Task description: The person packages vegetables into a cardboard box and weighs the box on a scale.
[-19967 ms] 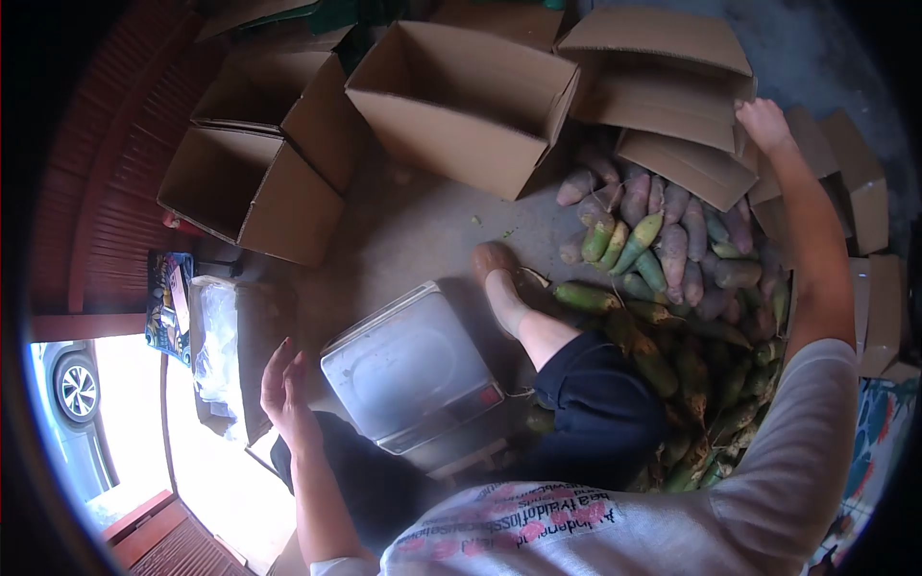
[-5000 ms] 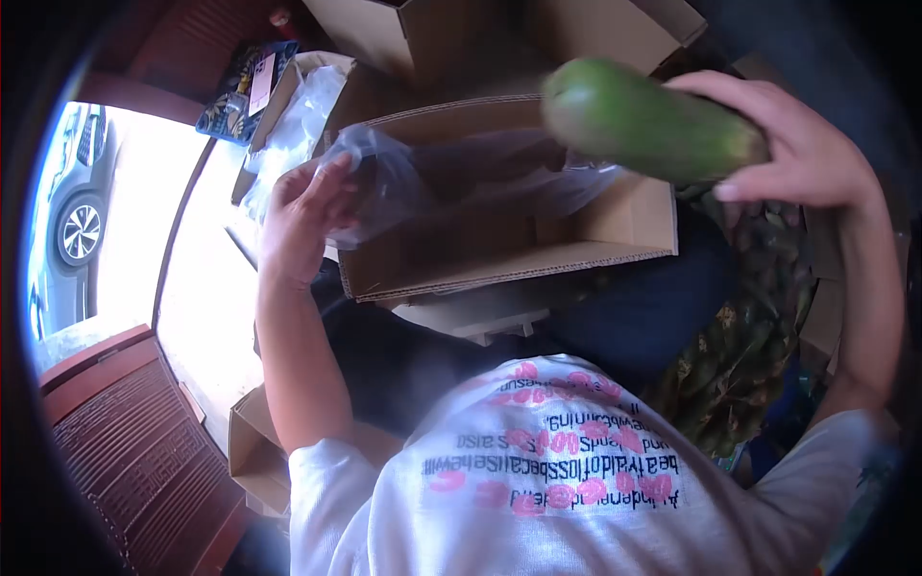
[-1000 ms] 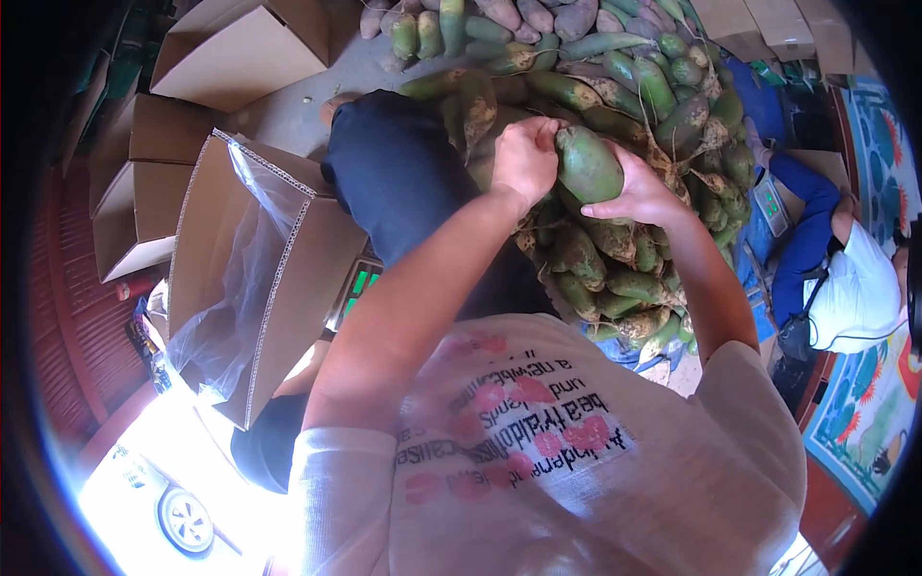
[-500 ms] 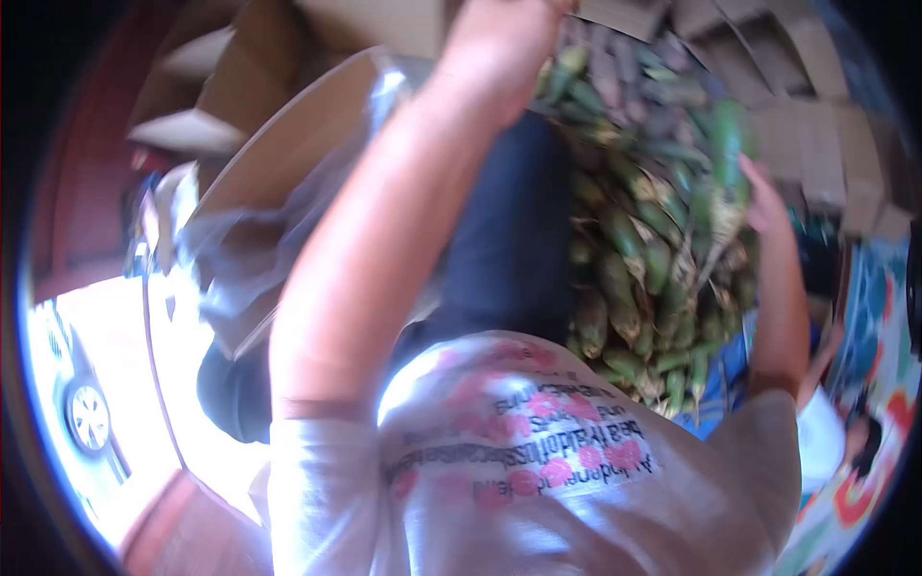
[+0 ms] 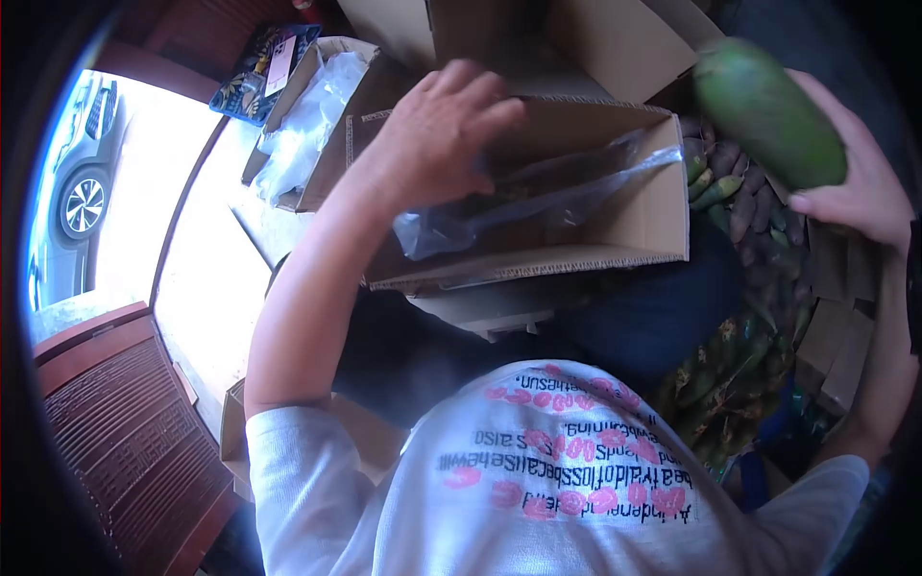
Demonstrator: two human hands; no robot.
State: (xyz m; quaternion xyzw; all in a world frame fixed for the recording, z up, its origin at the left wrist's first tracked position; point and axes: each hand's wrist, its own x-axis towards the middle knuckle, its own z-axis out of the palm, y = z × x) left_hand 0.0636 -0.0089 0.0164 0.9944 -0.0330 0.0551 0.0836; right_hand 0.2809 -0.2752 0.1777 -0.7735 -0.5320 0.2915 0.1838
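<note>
My right hand [image 5: 864, 187] grips a large green radish [image 5: 768, 113], holding it up at the right, above the heap. An open cardboard carton [image 5: 653, 206] stands in front of me, with a clear plastic liner [image 5: 437, 235] inside. My left hand [image 5: 437, 130] is over the carton's left side, its fingers spread and slightly blurred, and nothing shows in them. What lies deep in the carton is mostly hidden by shadow and plastic.
Below my right arm lies a heap of green and purplish roots [image 5: 744, 206]. Another carton with a plastic bag [image 5: 322, 101] stands at the left. Cardboard flaps [image 5: 615, 43] rise behind. Carved wooden furniture [image 5: 134, 413] is at the lower left, and a car [image 5: 82, 202] is outside.
The view has swung left, bringing the lined carton to the middle. My right hand has lifted the green radish from over the heap. My left hand now shows above the carton.
</note>
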